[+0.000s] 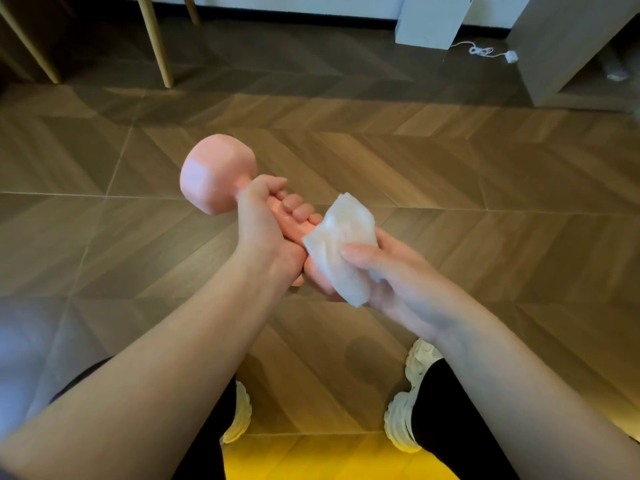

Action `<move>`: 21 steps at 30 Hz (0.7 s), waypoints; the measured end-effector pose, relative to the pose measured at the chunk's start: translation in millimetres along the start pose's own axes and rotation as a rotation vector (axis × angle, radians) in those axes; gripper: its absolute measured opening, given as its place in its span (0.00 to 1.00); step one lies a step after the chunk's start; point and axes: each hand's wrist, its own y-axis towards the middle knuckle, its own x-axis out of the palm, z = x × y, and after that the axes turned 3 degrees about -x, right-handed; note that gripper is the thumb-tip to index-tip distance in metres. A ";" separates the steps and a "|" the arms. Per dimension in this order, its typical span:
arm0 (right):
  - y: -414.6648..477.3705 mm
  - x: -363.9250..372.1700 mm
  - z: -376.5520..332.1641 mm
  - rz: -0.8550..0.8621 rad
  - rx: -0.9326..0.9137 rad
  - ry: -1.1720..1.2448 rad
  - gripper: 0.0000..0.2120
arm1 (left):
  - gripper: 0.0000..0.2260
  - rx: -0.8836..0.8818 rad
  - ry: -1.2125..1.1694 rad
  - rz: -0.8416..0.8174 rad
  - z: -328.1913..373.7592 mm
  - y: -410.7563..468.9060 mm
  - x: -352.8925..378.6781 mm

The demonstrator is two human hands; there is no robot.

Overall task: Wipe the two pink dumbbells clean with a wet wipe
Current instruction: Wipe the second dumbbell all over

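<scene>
Head view looks down on a brown herringbone wood floor that fills most of the frame. A grey cabinet stands in the upper right corner, with a white box against the wall at top centre and pale wooden furniture legs in the upper left. At centre, held in the air above the floor, is one pink dumbbell; its far head points toward the upper left, while its near head is mostly hidden. The left hand grips the handle, fingers curled tight round it just behind the far head. The right hand holds a white wet wipe wrapped over the dumbbell's near end, the thumb pressing the wipe from above and the fingers curled beneath. Both bare forearms reach in from the lower corners. Two white chunky shoes sit at bottom centre below black trouser legs. A thin white cable lies on the floor beside the white box.
</scene>
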 end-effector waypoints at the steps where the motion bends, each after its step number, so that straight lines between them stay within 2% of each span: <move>1: 1.2 3.2 3.1 0.043 0.002 -0.038 0.30 | 0.15 0.001 0.005 0.007 -1.3 0.1 -0.4; 3: 5.1 10.9 10.0 0.136 0.007 -0.083 0.29 | 0.15 0.002 0.018 0.020 -4.3 0.3 0.0; 4: 6.7 13.8 10.8 0.162 -0.006 -0.091 0.25 | 0.15 -0.003 0.017 0.025 -5.2 0.9 0.7; 7: 5.6 10.8 5.1 0.126 -0.015 -0.063 0.19 | 0.15 -0.012 -0.015 0.026 -3.0 3.2 1.2; 11: -0.4 0.4 4.1 -0.004 0.012 -0.023 0.28 | 0.15 -0.039 0.005 0.025 -0.5 1.3 -1.2; 15: 4.3 15.9 18.3 0.148 0.023 -0.106 0.34 | 0.15 -0.028 0.052 0.045 -3.0 -0.3 -3.6; 19: 6.2 12.9 13.3 0.150 -0.017 -0.064 0.20 | 0.15 -0.041 0.008 0.061 -3.8 0.7 -1.5; 21: 3.0 4.6 8.3 0.052 -0.011 -0.001 0.21 | 0.14 -0.055 0.000 0.053 -2.4 0.7 -0.5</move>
